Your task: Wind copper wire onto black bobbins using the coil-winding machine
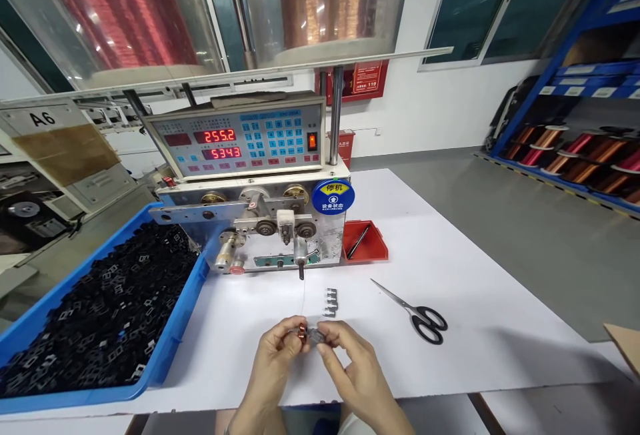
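Note:
Between the thumb and fingers of my left hand [275,358] is a small copper-wound coil [302,332]. A thin wire [303,298] runs from it up toward the spindle [301,268] of the winding machine [270,221]. My right hand [353,365] pinches a small grey piece [316,335] close beside the coil; its exact kind is too small to make out. Just beyond my hands, several small grey metal pieces [331,301] lie in a short column on the white table.
Black-handled scissors [425,318] lie to the right. A red bin [375,248] holding a dark pen-like tool stands by the machine. At left is a blue tray [175,355] full of black plastic frames. Large wire spools [325,1] hang above; a blue rack [525,101] stands far right.

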Motion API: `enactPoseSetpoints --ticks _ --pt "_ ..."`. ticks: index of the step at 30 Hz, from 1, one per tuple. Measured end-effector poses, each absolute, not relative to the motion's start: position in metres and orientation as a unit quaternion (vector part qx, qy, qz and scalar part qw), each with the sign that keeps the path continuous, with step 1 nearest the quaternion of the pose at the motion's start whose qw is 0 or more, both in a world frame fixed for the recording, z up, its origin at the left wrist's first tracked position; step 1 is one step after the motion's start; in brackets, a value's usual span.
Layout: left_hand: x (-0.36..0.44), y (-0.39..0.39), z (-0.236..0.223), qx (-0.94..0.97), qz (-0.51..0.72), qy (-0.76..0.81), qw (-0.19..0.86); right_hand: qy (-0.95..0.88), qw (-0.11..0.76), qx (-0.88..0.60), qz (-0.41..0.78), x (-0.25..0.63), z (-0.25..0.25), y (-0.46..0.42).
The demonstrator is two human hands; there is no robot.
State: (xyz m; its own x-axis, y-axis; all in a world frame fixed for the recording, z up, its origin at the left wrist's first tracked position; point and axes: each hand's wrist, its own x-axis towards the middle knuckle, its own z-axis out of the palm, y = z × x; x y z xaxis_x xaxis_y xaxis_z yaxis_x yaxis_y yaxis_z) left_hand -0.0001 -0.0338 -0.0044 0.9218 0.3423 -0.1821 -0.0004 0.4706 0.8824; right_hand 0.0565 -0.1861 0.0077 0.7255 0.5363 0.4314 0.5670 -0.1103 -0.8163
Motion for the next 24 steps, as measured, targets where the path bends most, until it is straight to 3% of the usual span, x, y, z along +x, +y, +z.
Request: enactPoseSetpoints --ticks 10,18,24 --pt "0.000 -0.026 0.001 0.590 0.102 0.117 0.792 -0.464 0.478 -0.745 0.034 0.068 0.032 -0.188" --pt "0.004 -0.021 0.000 0.565 0.077 0.109 0.814 -0.383 0.572 -0.717 0.105 0.079 0.029 -0.170" --pt "0.007 -0.014 0.009 0.592 0.065 0.072 0.800 -0.378 0.591 -0.702 0.124 0.083 0.026 -0.160"
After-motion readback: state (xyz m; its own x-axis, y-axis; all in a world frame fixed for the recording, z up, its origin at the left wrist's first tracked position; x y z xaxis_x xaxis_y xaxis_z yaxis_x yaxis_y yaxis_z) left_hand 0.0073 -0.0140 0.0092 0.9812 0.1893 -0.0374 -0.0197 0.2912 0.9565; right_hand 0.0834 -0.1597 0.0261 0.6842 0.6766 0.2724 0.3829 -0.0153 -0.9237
